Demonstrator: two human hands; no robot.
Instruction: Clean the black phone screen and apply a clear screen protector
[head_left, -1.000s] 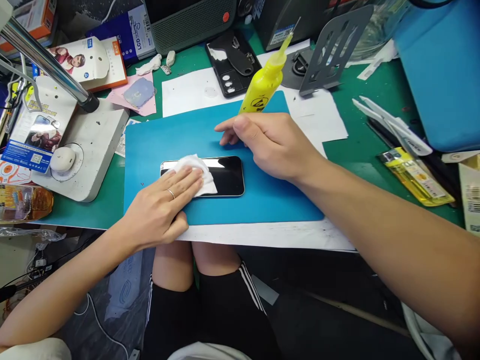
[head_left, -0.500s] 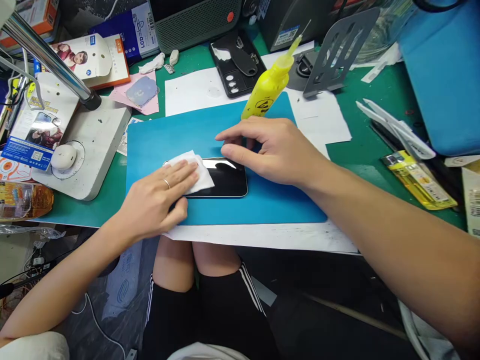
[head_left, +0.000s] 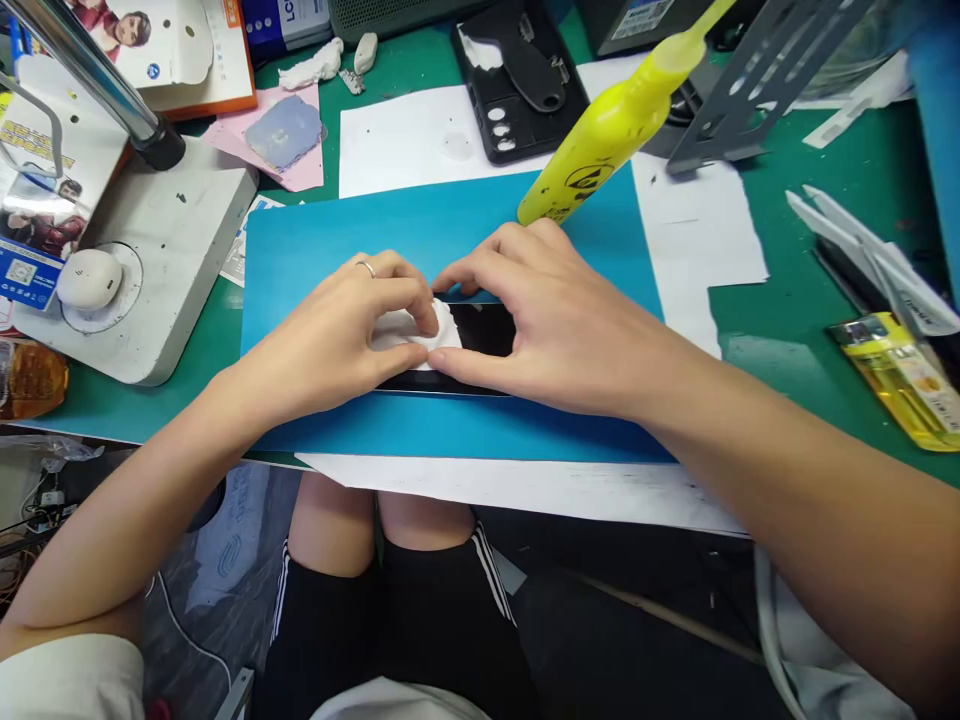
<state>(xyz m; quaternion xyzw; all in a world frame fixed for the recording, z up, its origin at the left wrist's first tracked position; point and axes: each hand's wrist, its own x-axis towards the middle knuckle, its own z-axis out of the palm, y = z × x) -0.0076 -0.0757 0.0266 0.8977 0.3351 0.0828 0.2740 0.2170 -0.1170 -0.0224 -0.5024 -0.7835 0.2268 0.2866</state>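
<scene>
A black phone point(head_left: 487, 335) lies screen-up on a blue mat point(head_left: 315, 250). My left hand point(head_left: 345, 330) is curled over a crumpled white wipe point(head_left: 409, 328) and presses it on the phone's left part. From the right, my right hand point(head_left: 555, 320) grips the phone with the thumb on its near edge and the fingers on its far edge. Both hands cover most of the phone. A yellow squeeze bottle point(head_left: 600, 150) leans just beyond my right hand.
A white lamp base point(head_left: 150, 270) with a metal arm stands at the left. Behind the mat are white paper sheets point(head_left: 405, 140), a black phone case point(head_left: 517, 85) and a grey metal stand point(head_left: 757, 80). A yellow lighter point(head_left: 900, 375) and white plastic tools point(head_left: 862, 250) lie at the right.
My left hand has slid the wipe rightward and bunched it under curled fingers. My right hand came down from hovering over the mat and took hold of the phone. The camera moved closer.
</scene>
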